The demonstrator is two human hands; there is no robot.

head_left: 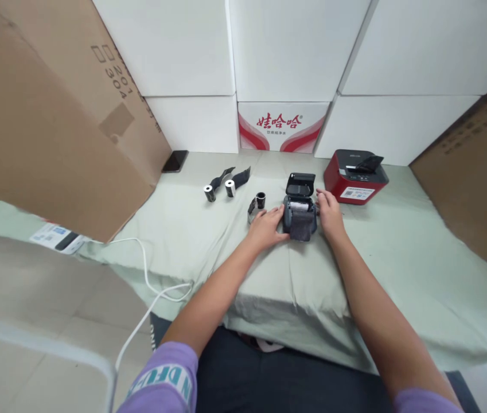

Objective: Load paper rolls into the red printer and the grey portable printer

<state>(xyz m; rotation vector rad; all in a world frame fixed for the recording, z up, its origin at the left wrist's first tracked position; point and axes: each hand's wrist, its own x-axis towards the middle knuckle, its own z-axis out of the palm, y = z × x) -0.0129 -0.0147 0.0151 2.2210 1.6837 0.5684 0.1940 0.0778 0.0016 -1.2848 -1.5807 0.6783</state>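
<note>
A small dark portable printer (288,215) sits on the cloth-covered table with its lid (300,182) raised. Inside lies a paper roll (299,206), and a strip of black paper (302,226) hangs over the printer's front. My left hand (266,229) grips the left side, thumb low near the front corner. Against the right side, my right hand (330,213) is closed, its fingertips partly hidden. Just beyond my left hand stand a black roll core (261,199) and a curled dark strip (252,207).
Two paper rolls with black tails (230,187) lie farther left. A red and black printer (354,178) stands at right. Cardboard boxes (66,115) flank both sides, and white boxes (284,51) line the back. A phone (175,161) and a white cable (145,258) are at left.
</note>
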